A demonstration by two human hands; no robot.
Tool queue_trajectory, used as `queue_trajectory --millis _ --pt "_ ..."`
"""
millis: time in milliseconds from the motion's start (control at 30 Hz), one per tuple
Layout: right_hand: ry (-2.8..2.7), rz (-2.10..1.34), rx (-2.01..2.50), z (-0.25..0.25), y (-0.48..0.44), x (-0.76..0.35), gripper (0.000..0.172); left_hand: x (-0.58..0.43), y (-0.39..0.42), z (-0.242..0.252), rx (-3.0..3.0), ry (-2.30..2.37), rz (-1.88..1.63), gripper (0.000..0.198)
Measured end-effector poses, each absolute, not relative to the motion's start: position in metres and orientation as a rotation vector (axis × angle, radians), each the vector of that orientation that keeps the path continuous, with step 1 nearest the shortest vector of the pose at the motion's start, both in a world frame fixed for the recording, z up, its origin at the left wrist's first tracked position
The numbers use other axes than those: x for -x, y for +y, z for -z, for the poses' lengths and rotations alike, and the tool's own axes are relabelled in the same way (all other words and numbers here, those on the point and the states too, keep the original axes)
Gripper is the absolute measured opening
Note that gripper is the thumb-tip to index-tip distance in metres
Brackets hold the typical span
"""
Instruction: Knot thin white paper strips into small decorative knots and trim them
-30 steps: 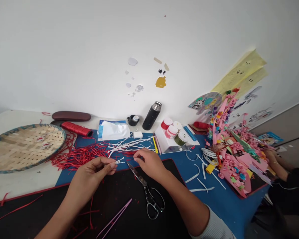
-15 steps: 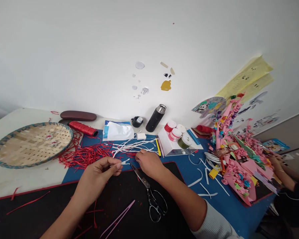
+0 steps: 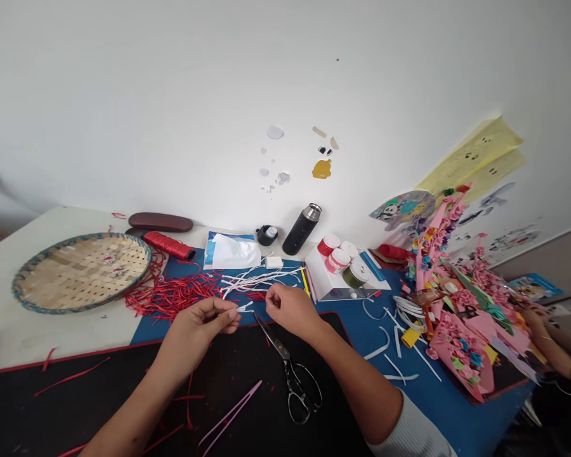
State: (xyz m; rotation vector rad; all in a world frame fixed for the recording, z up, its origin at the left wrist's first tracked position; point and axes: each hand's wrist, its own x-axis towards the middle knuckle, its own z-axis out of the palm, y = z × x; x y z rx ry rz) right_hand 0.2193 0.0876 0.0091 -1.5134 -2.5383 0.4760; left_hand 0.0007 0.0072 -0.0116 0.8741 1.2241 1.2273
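Observation:
Thumb and fingertips of my left hand [image 3: 208, 320] pinch a short piece of white cord [image 3: 245, 308], which looks knotted and has loose ends sticking out to the right. My right hand [image 3: 290, 308] is closed just right of those ends, its fingertips curled together; whatever they grip is too small to make out. Metal scissors [image 3: 288, 368] lie below my right hand on the black mat, blades toward the cord. Purple tweezers [image 3: 231, 416] rest nearer to me. Behind my hands are loose white cords [image 3: 257, 279] and a heap of red cord pieces [image 3: 171, 293].
At left stands a woven basket [image 3: 80, 273], beside a red thread spool [image 3: 169, 245]. A black flask [image 3: 302, 230] stands near the wall. Ribbon rolls [image 3: 337, 259] sit on a white box [image 3: 323, 282]. Pink paper flowers [image 3: 461, 330] pile up at right, near another person's arm [image 3: 549, 343].
The view has shifted slightly, so everything sits a little further right. My left hand still pinches the white cord; my right hand's fingers look more curled in beside it.

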Motion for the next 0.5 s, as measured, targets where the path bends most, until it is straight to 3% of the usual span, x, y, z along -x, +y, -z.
queue_trajectory --millis 200,333,500 --pt "-2.269 -0.698 1.368 -0.026 0.069 -0.229 0.009 -0.002 0.01 0.015 -0.624 1.09 -1.299 0.042" --pt "-1.95 -1.07 1.185 -0.028 0.054 -0.223 0.006 -0.002 0.011 0.016 -0.557 1.028 -1.312 0.04" --pt "-1.461 -1.67 1.021 -0.008 0.042 -0.205 0.029 -0.001 0.01 0.015 -0.439 0.931 -1.323 0.033"
